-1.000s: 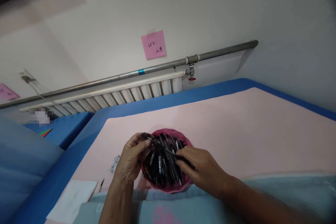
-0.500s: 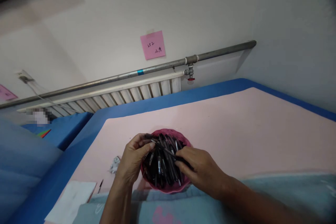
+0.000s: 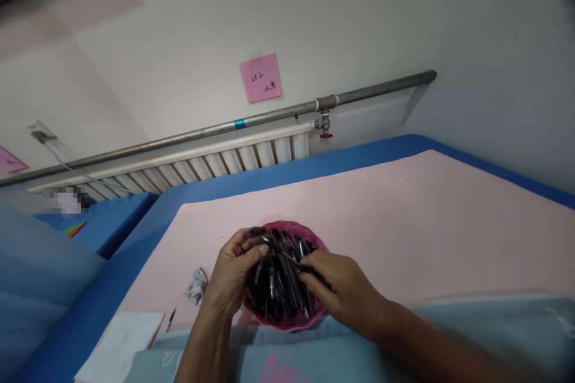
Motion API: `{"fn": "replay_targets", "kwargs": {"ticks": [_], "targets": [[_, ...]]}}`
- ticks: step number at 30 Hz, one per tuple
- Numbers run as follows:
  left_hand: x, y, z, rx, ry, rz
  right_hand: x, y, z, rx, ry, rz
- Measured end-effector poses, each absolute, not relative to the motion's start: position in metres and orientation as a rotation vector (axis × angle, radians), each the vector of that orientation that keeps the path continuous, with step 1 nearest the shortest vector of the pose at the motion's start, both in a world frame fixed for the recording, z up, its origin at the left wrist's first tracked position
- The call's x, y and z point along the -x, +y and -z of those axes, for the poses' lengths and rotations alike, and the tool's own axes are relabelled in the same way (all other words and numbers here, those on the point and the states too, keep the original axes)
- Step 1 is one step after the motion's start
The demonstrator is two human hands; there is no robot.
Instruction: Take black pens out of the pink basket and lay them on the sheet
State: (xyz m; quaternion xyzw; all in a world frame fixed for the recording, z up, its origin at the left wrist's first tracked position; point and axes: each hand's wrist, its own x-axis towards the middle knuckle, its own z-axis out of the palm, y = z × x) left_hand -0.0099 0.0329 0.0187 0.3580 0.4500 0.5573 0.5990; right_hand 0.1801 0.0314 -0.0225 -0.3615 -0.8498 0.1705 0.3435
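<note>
A pink basket (image 3: 309,318) full of dark pens (image 3: 276,287) stands on the pink sheet, right in front of me. Above these pens my right hand (image 3: 339,281) grips the rear part of a dark pen (image 3: 288,258), which slants up to the left. My left hand (image 3: 236,263) is closed around its far end, thumb against fingers, beside a small shiny metal part. Dark smudges mark the left fingertips. Exactly what the left fingers pinch is partly hidden.
A crumpled tissue (image 3: 196,285), a white paper sheet (image 3: 121,344) and a thin pen (image 3: 171,319) lie to the left. Light blue cloth (image 3: 341,359) covers the near edge. Behind the blue-edged surface run a radiator (image 3: 233,158) and a metal pipe (image 3: 193,134).
My left hand has shifted very slightly to the right, and its fingers have moved a little at the pen's end. My right hand keeps its hold almost unmoved.
</note>
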Motion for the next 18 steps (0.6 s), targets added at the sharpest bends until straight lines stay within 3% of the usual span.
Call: {"fn": "replay_targets", "kwargs": {"ticks": [18], "targets": [[0.0031, 0.0339, -0.0100, -0.786, 1.152, -1.307, -0.1791, 0.0322, 0.0251, 0.914, -2.223, -0.355]]}}
